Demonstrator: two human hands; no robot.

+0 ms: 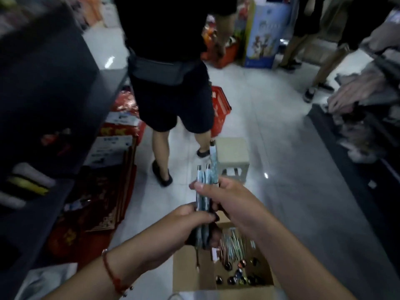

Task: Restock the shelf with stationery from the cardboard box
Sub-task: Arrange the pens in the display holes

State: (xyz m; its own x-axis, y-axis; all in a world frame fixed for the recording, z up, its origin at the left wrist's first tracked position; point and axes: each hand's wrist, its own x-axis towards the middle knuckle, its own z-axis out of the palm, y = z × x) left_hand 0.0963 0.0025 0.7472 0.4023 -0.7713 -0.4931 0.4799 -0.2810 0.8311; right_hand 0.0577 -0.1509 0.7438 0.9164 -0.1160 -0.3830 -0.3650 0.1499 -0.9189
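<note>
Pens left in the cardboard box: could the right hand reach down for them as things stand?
Probably not yet: the right hand is gripping the pen bundle with the left hand. The loose pens lie uncovered in the cardboard box.

A bundle of pale blue patterned pens (203, 191) stands upright, one raised above the others. Below sits my open cardboard box (223, 269), more pens (232, 245) loose inside.

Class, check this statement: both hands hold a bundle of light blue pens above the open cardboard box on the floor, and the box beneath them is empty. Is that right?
One detail is wrong. The cardboard box is not empty: the head view shows more pens and small round items lying in it. The rest holds: the left hand and right hand both grip the bundle of light blue pens above it.
</note>
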